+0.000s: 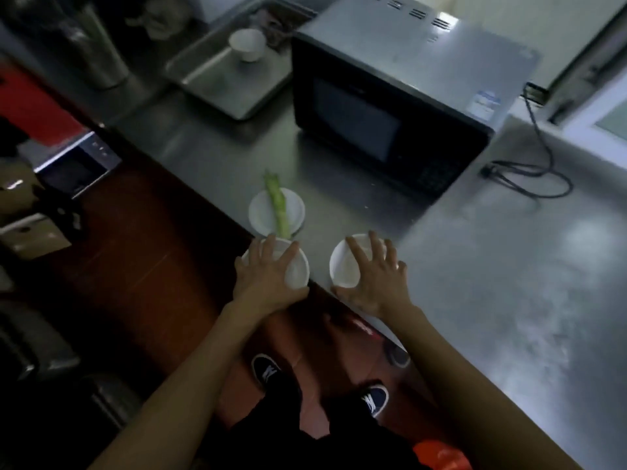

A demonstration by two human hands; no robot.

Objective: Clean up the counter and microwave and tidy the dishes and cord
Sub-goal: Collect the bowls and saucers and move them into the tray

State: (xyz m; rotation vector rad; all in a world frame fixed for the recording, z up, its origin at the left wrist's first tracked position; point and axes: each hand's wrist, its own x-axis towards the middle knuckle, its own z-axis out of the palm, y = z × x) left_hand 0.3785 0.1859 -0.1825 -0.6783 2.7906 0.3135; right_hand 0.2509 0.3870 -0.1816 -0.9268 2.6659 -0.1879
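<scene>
Two white bowls stand at the steel counter's front edge. My left hand lies over the left bowl with fingers spread around its rim. My right hand lies the same way over the right bowl. Just behind them a white plate carries a long green vegetable stalk. The black microwave stands further back with its door closed. Its black cord lies loosely coiled on the counter to the right, plug end free.
A steel tray at the back left holds another white bowl. A tall metal container stands left of it. The steel counter stretches to the right. My shoes show on the red floor below.
</scene>
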